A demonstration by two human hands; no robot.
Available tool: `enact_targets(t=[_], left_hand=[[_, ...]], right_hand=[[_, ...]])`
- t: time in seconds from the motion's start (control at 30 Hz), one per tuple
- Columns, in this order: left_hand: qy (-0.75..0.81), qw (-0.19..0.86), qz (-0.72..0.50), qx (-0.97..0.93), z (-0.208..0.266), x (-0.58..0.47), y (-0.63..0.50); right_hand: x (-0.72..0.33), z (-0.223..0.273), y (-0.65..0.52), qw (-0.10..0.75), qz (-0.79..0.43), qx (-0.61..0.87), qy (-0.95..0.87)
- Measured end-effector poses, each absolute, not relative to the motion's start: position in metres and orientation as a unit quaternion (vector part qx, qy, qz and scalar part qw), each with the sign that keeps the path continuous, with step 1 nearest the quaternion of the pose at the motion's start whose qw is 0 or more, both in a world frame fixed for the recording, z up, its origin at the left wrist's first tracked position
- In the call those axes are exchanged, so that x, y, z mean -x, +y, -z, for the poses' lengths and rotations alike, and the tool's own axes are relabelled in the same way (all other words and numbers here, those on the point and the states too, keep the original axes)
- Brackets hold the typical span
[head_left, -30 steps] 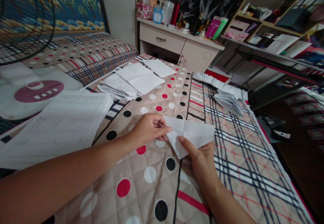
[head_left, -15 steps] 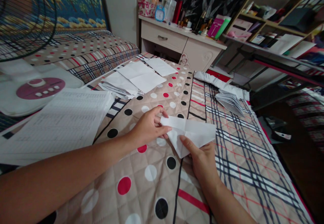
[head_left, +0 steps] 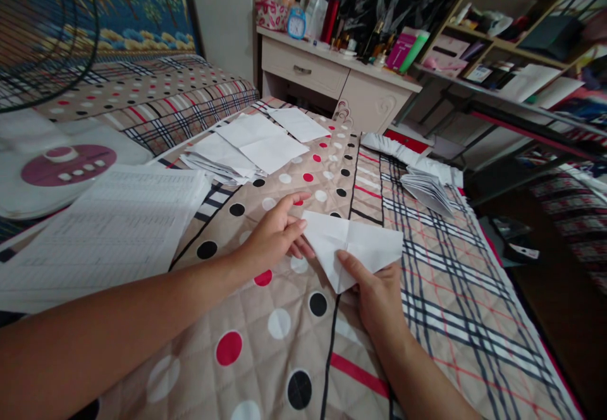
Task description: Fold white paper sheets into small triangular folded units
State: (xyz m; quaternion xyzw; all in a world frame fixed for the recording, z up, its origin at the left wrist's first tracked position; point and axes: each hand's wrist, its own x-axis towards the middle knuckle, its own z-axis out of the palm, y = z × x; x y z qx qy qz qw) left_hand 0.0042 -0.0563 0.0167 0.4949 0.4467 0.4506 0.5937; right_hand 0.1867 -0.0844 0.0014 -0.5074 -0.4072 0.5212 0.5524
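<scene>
A folded sheet of white paper [head_left: 360,240], creased down its middle and pointed at the bottom, is held above the quilted bedspread [head_left: 279,363]. My right hand [head_left: 379,287] pinches its lower part, thumb on top and fingers underneath. At the paper's left corner, my left hand [head_left: 279,230] has its index finger stretched away from the thumb. Its lower fingers are close to the paper's edge; whether they touch it I cannot tell. Farther back lies a pile of white sheets [head_left: 260,142], and to the right a stack of folded papers [head_left: 427,191].
Printed sheets [head_left: 109,230] lie at left beside the white fan base [head_left: 128,145]. A crumpled white wrapper [head_left: 403,153] is near the bed's right edge. Beyond the bed stand a dresser [head_left: 308,69] crowded with bottles and an open shelf [head_left: 507,47].
My left hand has loosened its pinch on the paper's left corner, and its index finger has lifted away. My right hand still grips the paper. The view has shifted slightly.
</scene>
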Motion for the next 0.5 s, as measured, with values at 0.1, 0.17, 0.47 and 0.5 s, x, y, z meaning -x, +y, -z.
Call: enact_targets(t=[0.1, 0.17, 0.47, 0.5], left_hand=[[0.444, 0.595, -0.477, -0.471, -0.016, -0.006, -0.057], [0.445, 0.602, -0.477, -0.459, -0.015, -0.007, -0.057], [0.422, 0.660, -0.460, -0.418, -0.005, -0.020, -0.059], [0.425, 0.658, -0.463, -0.415, -0.005, -0.021, -0.059]], right_hand=[[-0.186, -0.002, -0.084, 0.566, -0.522, 0.501, -0.396], [-0.186, -0.001, -0.084, 0.569, -0.524, 0.499, -0.391], [-0.181, -0.004, -0.085, 0.554, -0.519, 0.511, -0.403], [-0.180, -0.005, -0.085, 0.550, -0.520, 0.516, -0.401]])
